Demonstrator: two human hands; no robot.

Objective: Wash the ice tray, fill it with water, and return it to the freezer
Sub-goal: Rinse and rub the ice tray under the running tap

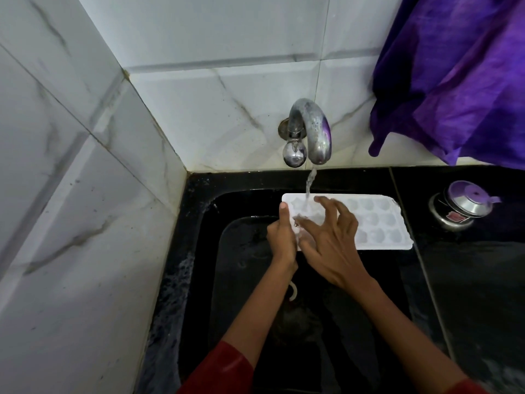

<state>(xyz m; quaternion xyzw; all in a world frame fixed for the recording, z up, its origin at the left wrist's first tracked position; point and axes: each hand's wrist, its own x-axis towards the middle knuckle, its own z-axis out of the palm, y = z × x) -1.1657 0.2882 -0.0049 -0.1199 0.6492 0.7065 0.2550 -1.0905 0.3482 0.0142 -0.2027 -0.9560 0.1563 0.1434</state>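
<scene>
A white ice tray (377, 223) with several star-shaped cells is held level over the black sink (199, 251). Water runs from the metal tap (315, 132) onto the tray's left end. My left hand (281, 240) grips that left end, thumb on top along the edge. My right hand (332, 240) lies over the left half of the tray with spread fingers touching the wet cells. The tray's left part is partly hidden under my hands.
White marble-look tiles form the wall behind and to the left. A purple cloth (460, 75) hangs at the upper right. A small steel lidded pot (463, 206) stands on the black counter right of the sink. A small white scrap (292, 292) lies in the basin.
</scene>
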